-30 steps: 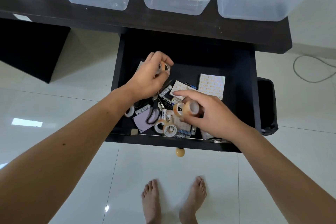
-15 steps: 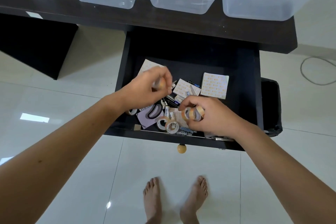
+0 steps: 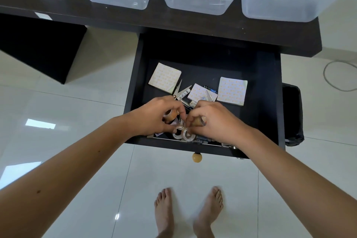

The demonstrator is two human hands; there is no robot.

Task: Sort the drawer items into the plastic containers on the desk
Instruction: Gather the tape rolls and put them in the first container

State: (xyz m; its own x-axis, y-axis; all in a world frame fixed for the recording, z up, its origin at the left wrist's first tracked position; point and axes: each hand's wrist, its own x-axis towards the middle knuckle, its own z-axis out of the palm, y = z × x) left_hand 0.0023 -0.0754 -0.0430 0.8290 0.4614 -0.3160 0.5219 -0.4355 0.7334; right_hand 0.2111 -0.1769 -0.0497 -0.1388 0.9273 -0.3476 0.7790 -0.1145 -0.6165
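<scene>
The open black drawer (image 3: pixel 270 102) holds tape rolls, batteries, scissors (image 3: pixel 178 91) and three sticky-note pads (image 3: pixel 165 77). My left hand (image 3: pixel 154 118) is shut on a brown tape roll (image 3: pixel 171 116) near the drawer's front. My right hand (image 3: pixel 216 120) is shut on another brown tape roll (image 3: pixel 198 121), close beside the left. Both hands' fingertips touch two white tape rolls (image 3: pixel 182 134) lying at the drawer's front edge. Several clear plastic containers (image 3: pixel 199 6) stand in a row on the dark desk (image 3: pixel 289 35) above.
A black bin (image 3: pixel 292 112) stands right of the drawer. The drawer has a round wooden knob (image 3: pixel 197 157). A cable (image 3: pixel 338 75) lies on the white tiled floor at the right. My bare feet (image 3: pixel 187 212) are below the drawer.
Both hands, each still holding a tape roll, have come down and together to the white rolls at the drawer's front. The left hand dropped from the drawer's back.
</scene>
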